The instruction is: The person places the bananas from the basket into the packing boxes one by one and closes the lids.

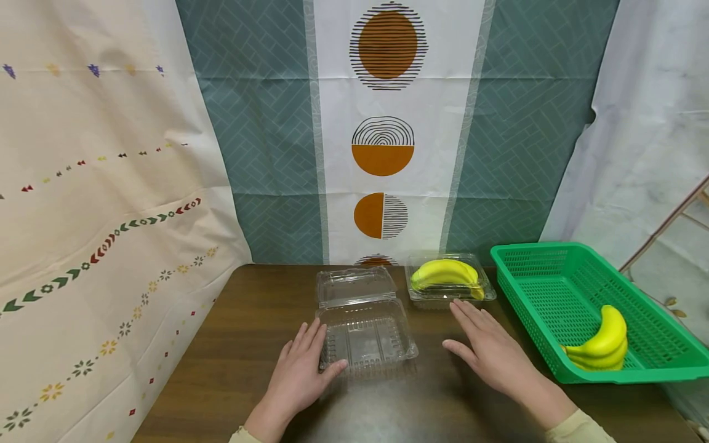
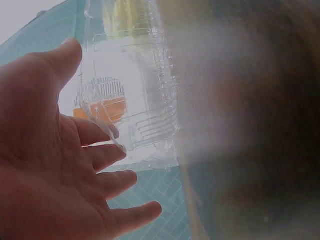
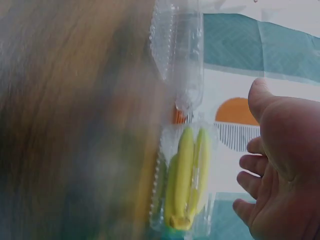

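Note:
An open, clear plastic clamshell box (image 1: 362, 335) lies on the table, its lid tipped back toward the cloth. My left hand (image 1: 299, 372) is at the box's left side with fingers extended; in the left wrist view its fingertips meet the box's edge, but whether they touch cannot be told. To the right, my right hand (image 1: 493, 354) holds nothing, fingers stretched forward and thumb apart. Just beyond its fingertips stands a second clear box (image 1: 421, 295) with a bunch of bananas (image 3: 185, 175) inside, its lid seemingly down.
On the right, a green plastic basket (image 1: 532, 307) holds another bunch of bananas (image 1: 604, 344) near its front. The brown wooden table (image 1: 221, 375) ends at a patterned cloth backdrop (image 1: 271, 203). A cream embroidered cloth (image 1: 111, 277) hangs along the left.

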